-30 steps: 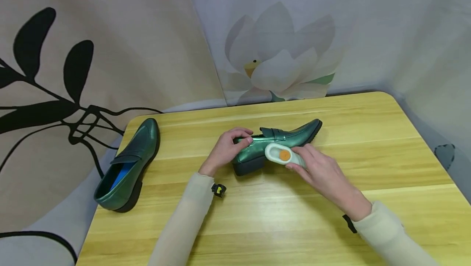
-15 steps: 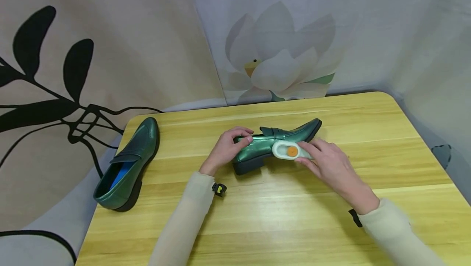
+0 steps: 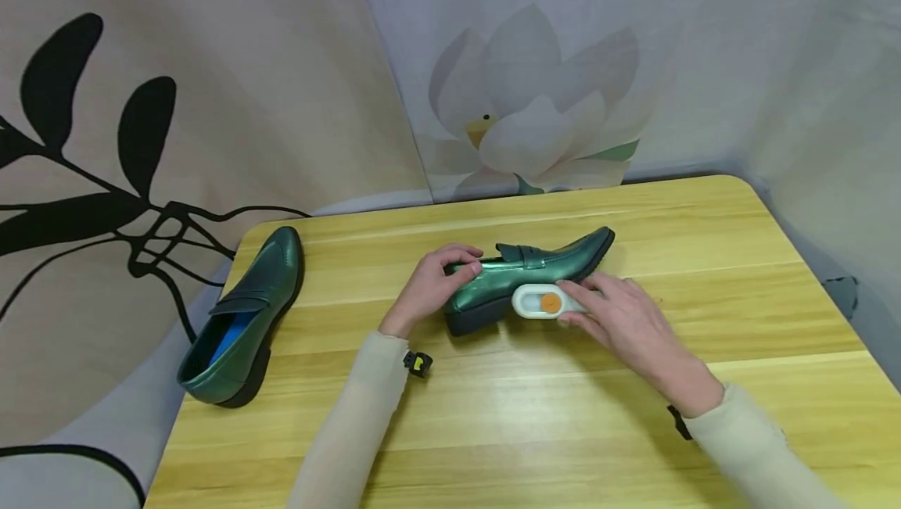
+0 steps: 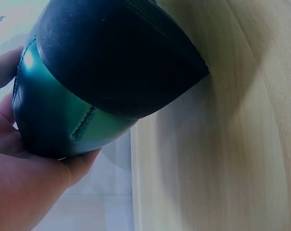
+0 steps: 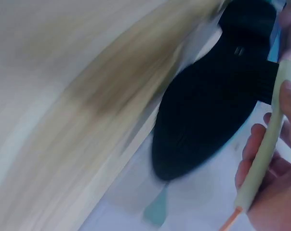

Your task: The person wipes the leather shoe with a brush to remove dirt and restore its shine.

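In the head view, my left hand (image 3: 431,287) grips a green loafer (image 3: 496,282) at its heel end, thumb on the near side. The loafer's toe points right and up; I cannot tell whether its heel touches the table. My right hand (image 3: 626,325) pinches a pale brush (image 3: 529,302) with an orange spot, along the shoe's near lower side. The right wrist view shows the brush's dark bristles (image 5: 267,82) against the edge of the black sole (image 5: 203,110). In the left wrist view, the heel (image 4: 112,62) hides part of the fingers.
A second green loafer (image 3: 260,290) with a blue insole stands at the left edge of the wooden table (image 3: 535,423). Behind the table hangs a pale cloth (image 3: 281,87) printed with leaves and a flower.
My right hand first moved the brush right toward the toe, then back left and slightly down. The left hand and the held loafer stay nearly still.
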The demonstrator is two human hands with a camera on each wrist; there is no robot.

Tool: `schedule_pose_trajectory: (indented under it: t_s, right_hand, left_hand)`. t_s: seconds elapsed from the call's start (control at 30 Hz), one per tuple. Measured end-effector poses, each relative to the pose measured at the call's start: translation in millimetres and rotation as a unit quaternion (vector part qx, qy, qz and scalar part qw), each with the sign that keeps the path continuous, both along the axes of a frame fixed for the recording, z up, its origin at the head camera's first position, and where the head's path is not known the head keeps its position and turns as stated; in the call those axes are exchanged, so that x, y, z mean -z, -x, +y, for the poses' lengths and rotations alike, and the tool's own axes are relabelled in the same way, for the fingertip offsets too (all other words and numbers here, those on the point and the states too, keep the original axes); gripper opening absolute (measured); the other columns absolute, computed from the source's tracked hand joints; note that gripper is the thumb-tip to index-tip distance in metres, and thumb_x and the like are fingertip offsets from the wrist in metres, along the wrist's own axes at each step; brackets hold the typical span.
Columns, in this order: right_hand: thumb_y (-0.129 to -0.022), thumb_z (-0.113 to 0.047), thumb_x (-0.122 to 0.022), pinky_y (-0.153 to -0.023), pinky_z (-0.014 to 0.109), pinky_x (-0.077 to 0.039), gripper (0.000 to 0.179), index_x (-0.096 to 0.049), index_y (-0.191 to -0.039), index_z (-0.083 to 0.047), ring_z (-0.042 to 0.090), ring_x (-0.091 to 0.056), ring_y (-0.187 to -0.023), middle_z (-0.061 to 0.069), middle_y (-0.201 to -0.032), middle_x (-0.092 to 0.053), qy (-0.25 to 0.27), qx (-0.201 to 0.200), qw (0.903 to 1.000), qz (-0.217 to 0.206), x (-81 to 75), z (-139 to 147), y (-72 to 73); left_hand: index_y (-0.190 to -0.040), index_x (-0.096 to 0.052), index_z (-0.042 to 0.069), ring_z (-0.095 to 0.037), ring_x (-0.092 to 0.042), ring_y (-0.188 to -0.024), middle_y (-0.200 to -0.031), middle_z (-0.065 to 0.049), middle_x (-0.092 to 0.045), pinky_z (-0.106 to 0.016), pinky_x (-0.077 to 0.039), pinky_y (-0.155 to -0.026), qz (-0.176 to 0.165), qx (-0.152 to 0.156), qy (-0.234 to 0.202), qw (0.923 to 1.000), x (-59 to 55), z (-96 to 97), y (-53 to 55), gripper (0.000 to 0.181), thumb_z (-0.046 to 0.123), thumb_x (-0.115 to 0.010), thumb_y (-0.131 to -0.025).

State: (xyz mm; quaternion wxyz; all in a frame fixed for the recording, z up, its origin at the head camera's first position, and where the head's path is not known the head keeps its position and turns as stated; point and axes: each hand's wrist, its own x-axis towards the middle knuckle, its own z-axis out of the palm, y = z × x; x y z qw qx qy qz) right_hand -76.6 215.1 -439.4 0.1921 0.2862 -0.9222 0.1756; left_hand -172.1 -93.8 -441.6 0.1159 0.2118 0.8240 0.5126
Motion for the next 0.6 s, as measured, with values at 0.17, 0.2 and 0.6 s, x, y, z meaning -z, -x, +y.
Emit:
schedule_pose_trajectory:
  t_s: [0.17,0.2,0.6]
  right_hand:
    - [-0.103,-0.064,-0.033,-0.065,0.041,-0.045,0.073,-0.072,-0.128,-0.008,0.02,-0.055,-0.071,0.006,-0.095,-0.062,0.036,0.035,0.9986,0.016,2.4,35.7,-3.2]
    - [-0.104,-0.064,-0.033,-0.065,0.042,-0.045,0.073,-0.071,-0.129,-0.007,0.02,-0.055,-0.071,0.006,-0.096,-0.062,0.037,0.035,0.9986,0.017,2.9,37.9,-2.7]
    - [-0.104,-0.047,-0.057,-0.068,0.042,-0.05,0.052,-0.062,-0.133,-0.004,0.021,-0.056,-0.078,0.006,-0.098,-0.062,0.028,0.012,0.9994,-0.018,12.3,28.5,3.7]
  left_hand:
    - [-0.108,-0.076,0.006,-0.026,-0.054,-0.132,-0.135,-0.005,-0.065,-0.049,-0.035,-0.117,0.001,0.004,-0.001,1.0,-1.2,-0.4,2.5,0.024,0.027,-0.065,-0.104]
    - [-0.108,-0.076,0.006,-0.026,-0.054,-0.132,-0.135,-0.005,-0.065,-0.049,-0.035,-0.117,0.001,0.004,-0.001,1.0,-1.1,-0.5,3.1,0.024,0.027,-0.065,-0.104]
    - [-0.109,-0.076,0.006,-0.028,-0.053,-0.134,-0.136,-0.006,-0.064,-0.051,-0.034,-0.117,0.0,0.006,0.01,0.9999,-1.8,-2.1,1.1,0.025,0.028,-0.065,-0.105]
